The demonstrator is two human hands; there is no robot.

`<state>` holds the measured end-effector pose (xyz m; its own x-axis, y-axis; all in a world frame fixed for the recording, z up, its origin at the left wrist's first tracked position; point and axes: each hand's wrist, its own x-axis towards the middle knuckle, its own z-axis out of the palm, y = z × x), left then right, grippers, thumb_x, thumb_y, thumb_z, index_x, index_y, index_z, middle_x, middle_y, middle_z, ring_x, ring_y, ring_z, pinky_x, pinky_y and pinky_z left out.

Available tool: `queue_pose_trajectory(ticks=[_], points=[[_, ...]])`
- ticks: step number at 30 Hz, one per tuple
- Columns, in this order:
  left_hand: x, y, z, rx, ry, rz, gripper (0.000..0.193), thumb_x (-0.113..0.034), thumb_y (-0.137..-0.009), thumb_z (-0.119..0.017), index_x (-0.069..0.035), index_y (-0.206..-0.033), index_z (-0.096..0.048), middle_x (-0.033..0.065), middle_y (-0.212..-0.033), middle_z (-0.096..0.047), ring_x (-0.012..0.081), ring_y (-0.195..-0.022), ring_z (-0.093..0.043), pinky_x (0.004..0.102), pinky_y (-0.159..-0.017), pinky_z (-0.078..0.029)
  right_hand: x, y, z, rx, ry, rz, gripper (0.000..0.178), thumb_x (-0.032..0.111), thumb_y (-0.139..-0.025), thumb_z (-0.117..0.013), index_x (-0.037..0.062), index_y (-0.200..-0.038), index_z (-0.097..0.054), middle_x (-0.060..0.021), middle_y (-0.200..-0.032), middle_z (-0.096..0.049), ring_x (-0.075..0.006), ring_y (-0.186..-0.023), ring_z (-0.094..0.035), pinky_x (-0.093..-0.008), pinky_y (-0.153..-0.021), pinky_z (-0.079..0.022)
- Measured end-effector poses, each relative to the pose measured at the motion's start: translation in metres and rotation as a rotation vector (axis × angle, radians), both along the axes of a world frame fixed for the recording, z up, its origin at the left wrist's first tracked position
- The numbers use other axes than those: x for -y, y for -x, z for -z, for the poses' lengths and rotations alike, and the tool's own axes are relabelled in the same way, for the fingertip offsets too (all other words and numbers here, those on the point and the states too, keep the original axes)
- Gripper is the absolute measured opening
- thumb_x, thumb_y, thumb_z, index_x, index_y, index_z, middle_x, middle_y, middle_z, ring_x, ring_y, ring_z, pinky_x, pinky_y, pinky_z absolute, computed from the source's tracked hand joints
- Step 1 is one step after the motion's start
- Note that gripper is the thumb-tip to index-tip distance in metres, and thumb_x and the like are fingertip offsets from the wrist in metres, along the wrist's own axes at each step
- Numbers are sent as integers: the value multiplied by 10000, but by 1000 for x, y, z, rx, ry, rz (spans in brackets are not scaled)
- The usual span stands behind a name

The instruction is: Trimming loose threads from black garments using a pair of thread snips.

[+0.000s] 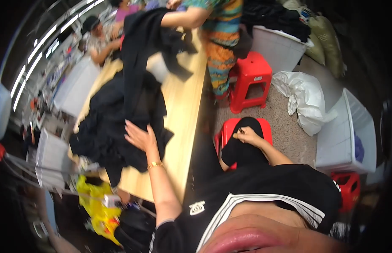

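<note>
Black garments (109,116) lie left on a wooden table (183,120), left hand (140,137) spread over them, right hand (249,137) pinching a small item (236,135); bare wood lines its right edge, 1 co-worker (221,38) and 1 red stool (259,69) beyond.

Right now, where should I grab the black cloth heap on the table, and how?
Probably pinch the pointed flap on the right edge of the black cloth heap, coming in low from the right: that tip juts out over bare tabletop, close to your left hand.
</note>
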<state>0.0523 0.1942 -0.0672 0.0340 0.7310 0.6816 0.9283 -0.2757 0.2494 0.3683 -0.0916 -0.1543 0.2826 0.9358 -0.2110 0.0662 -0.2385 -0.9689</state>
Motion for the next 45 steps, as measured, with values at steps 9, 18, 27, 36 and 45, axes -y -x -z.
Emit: queue_pose_trajectory(ticks=[9, 18, 27, 36, 45], points=[[7, 53, -11, 88, 4, 204, 396, -132, -841, -637, -92, -1227, -556, 102, -1195, -603, 279, -1115, -556, 380, -945, -423, -1, 5, -19, -31, 20, 37, 285, 178, -865, -665, 116, -637, -505, 50, -544, -484, -26, -480, -405, -207, -454, -290], [-1, 59, -63, 688, -61, 302, 267, -76, -867, -590, -41, -1132, -608, 116, -1032, -613, 247, -887, -599, 328, -832, -474, 10, -1, -10, -67, 8, 23, 274, 162, -875, -656, 120, -648, -507, 51, -544, -489, -20, -467, -399, -195, -441, -271], [-29, 42, -24, 183, 201, 167, 801, -446, -737, -728, -75, -1374, -415, 192, -1378, -437, 375, -1332, -338, 543, -1079, -259, -7, 5, -8, -68, 4, 19, 270, 165, -879, -655, 116, -658, -508, 56, -552, -487, -17, -471, -402, -189, -444, -276], [-21, -19, -50, -305, 25, 130, 713, -507, -695, -718, -147, -1284, -541, 132, -1280, -559, 335, -1261, -450, 605, -982, -312, 8, -1, 3, 45, -17, 52, 264, 238, -845, -682, 75, -666, -576, 7, -558, -541, -47, -496, -488, -234, -448, -370], [-64, -35, -36, -252, 264, 203, 418, -366, -825, -631, -48, -1096, -619, 167, -993, -652, 330, -954, -612, 462, -809, -441, 5, 7, -6, -63, -91, 11, 293, 247, -855, -692, 96, -652, -545, 15, -536, -520, -50, -486, -451, -223, -462, -333]])
